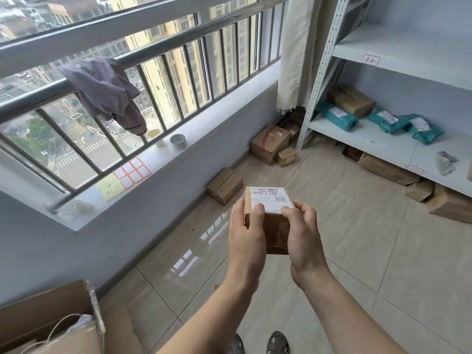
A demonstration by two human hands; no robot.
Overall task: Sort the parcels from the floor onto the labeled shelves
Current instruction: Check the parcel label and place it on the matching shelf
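I hold a small brown cardboard parcel (277, 232) in front of me, its white shipping label (270, 199) facing up. My left hand (246, 233) grips its left side with the thumb on the label's edge. My right hand (304, 233) grips its right side. The grey metal shelf unit (383, 139) stands at the right. Its lower shelf carries three teal bagged parcels (337, 116) and a brown box (353, 100). A red-bordered label (370, 59) is stuck on the upper shelf's front edge.
Cardboard boxes lie on the tiled floor along the window wall (224, 185), in the corner (270, 144) and under the shelf (388, 168). An open carton (51, 325) stands at the bottom left. A windowsill (178, 154) with sticker sheets and cups runs along the left.
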